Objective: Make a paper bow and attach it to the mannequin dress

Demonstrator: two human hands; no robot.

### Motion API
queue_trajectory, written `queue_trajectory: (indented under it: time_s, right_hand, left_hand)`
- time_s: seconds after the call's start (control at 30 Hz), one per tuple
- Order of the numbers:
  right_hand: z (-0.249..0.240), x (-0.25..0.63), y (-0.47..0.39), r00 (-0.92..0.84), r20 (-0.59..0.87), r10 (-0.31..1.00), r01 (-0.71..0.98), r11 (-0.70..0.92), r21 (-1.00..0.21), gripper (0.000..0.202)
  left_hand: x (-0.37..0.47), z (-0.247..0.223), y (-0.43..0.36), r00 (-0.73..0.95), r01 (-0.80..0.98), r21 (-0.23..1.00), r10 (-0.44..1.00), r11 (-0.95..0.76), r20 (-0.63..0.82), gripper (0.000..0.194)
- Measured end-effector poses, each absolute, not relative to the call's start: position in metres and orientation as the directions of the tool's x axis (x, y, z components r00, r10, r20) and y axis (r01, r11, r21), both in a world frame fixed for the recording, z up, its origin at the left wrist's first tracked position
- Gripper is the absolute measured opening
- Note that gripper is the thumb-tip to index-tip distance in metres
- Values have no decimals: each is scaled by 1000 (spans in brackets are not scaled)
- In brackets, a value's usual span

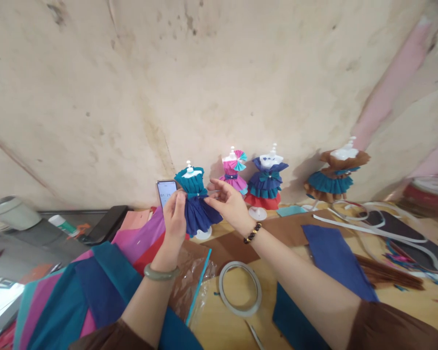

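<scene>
A small white mannequin [190,171] wears a teal pleated top [191,183] and a dark blue ruffled skirt [201,214]. My left hand [175,214] is closed at the left side of its waist, fingers pressed on the dress. On the right side, my right hand [228,201] has its thumb and a finger at the waist, touching the top of the skirt; its other fingers are apart. A teal band with a tiny pale bead circles the waist between my hands. The mannequin stands upright on a round white base [203,234].
Three other dressed mannequins stand along the wall: pink [233,170], blue and red [266,182], brown and teal [332,180]. A phone [166,190] leans behind my left hand. Around lie a tape roll [258,287], a glue stick [63,226], coloured sheets [105,277] and white strips [368,228].
</scene>
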State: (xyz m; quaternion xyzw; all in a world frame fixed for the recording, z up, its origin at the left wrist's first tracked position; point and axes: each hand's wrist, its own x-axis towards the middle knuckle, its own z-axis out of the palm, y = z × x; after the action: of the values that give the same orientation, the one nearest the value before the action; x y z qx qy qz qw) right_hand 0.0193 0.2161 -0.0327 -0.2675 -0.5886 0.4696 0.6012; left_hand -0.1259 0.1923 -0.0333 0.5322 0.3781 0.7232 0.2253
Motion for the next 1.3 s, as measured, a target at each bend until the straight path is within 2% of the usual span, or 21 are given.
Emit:
queue_trajectory:
  time_s: [0.2,0.53,0.83,1.0,1.13,1.3]
  right_hand:
    - [-38,24,215,-180,446,877,-192,414,-890,49]
    - [-40,24,211,-182,439,880,-149,417,-897,44]
    - [-21,22,201,-156,533,831,48,545,-837,33]
    - [-18,16,206,-199,472,859,18,485,-874,34]
    - [-22,18,209,-209,441,873,-13,448,-894,39]
    - [-27,24,209,-159,486,859,-67,482,-874,42]
  left_hand:
    - [-128,-32,194,-353,27,792,736,-610,578,43]
    - [-131,-36,198,-355,-6,808,756,-589,549,39]
    - [-133,-36,198,-328,-28,802,764,-597,556,42]
    - [-129,-31,194,-286,-66,794,773,-605,566,41]
    - [-132,-32,195,-291,15,783,746,-622,599,41]
    - [-132,-30,191,-243,148,768,730,-623,639,32]
